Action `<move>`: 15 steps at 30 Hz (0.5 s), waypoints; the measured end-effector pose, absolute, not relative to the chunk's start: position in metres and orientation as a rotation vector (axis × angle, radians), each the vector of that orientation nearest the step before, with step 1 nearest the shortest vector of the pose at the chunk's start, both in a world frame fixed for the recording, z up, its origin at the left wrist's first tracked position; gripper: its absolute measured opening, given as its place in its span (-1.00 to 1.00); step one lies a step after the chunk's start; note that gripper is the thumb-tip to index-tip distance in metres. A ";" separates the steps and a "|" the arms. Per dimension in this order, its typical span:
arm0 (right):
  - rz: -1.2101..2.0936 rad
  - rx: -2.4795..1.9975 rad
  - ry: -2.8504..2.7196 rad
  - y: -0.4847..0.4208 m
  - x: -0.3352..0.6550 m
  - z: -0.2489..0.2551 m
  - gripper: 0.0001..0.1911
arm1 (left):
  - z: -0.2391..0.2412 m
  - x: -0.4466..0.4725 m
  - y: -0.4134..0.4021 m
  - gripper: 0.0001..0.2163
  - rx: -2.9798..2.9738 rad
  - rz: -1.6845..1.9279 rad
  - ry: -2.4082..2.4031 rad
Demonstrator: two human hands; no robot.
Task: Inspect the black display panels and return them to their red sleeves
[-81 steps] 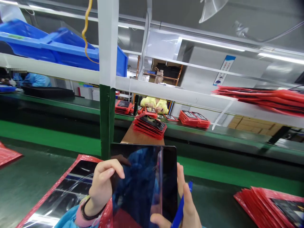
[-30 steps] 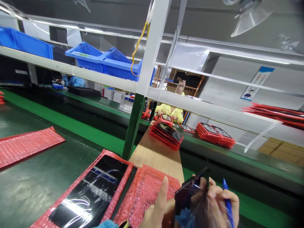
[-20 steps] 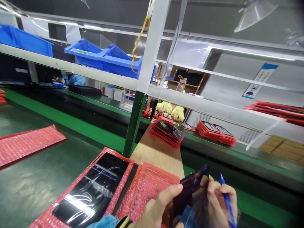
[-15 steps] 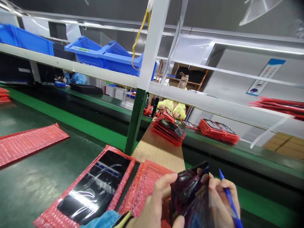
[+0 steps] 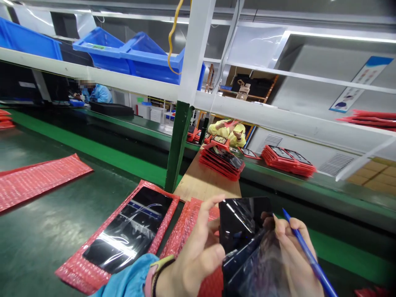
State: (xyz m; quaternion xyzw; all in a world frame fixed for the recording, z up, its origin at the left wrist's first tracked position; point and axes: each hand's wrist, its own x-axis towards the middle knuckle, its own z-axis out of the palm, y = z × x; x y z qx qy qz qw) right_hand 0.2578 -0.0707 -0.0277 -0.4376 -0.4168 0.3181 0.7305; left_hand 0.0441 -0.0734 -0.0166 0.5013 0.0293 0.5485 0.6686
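Note:
My left hand (image 5: 198, 251) pinches the left edge of a black glossy panel (image 5: 239, 225) that I hold tilted in front of me. My right hand (image 5: 293, 258) grips the panel's right side and its loose clear film (image 5: 258, 268), with a blue pen (image 5: 309, 255) held between the fingers. Below the panel lies a red bubble-wrap bag (image 5: 188, 227). To its left another black panel (image 5: 130, 229) rests on a red bubble-wrap bag (image 5: 77, 274) on the green belt (image 5: 46, 231).
A wooden board (image 5: 204, 183) carries a stack of red-bagged panels (image 5: 221, 161). More stacks (image 5: 287, 159) sit beyond. An empty red bag (image 5: 37, 177) lies at the left. A person in yellow (image 5: 229, 130) works opposite; blue bins (image 5: 136, 53) sit on the shelf.
The large panel that stood upright before me has come down low and tilted. My fingers have shifted along its edges and the clear film has lifted off its lower part. The view has swung left.

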 end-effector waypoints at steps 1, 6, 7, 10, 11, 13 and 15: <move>0.698 -0.960 -0.891 -0.071 0.258 -0.027 -0.59 | -0.015 0.044 -0.072 -0.32 1.084 1.240 0.096; 0.707 -0.916 -0.759 -0.067 0.254 -0.026 -0.56 | -0.007 0.045 -0.065 -0.40 0.903 1.241 0.198; 0.706 -0.933 -0.726 -0.066 0.254 -0.027 -0.57 | -0.006 0.045 -0.063 -0.42 0.895 1.239 0.223; 0.730 -0.968 -0.657 -0.064 0.257 -0.034 -0.63 | -0.005 0.045 -0.058 -0.46 0.883 1.248 0.295; 0.740 -0.965 -0.655 -0.062 0.259 -0.037 -0.65 | -0.006 0.045 -0.056 -0.46 0.881 1.253 0.313; 0.766 -0.941 -0.663 -0.058 0.264 -0.041 -0.68 | -0.006 0.044 -0.053 -0.47 0.876 1.246 0.333; 0.798 -0.936 -0.653 -0.053 0.270 -0.045 -0.67 | -0.005 0.045 -0.051 -0.47 0.856 1.223 0.334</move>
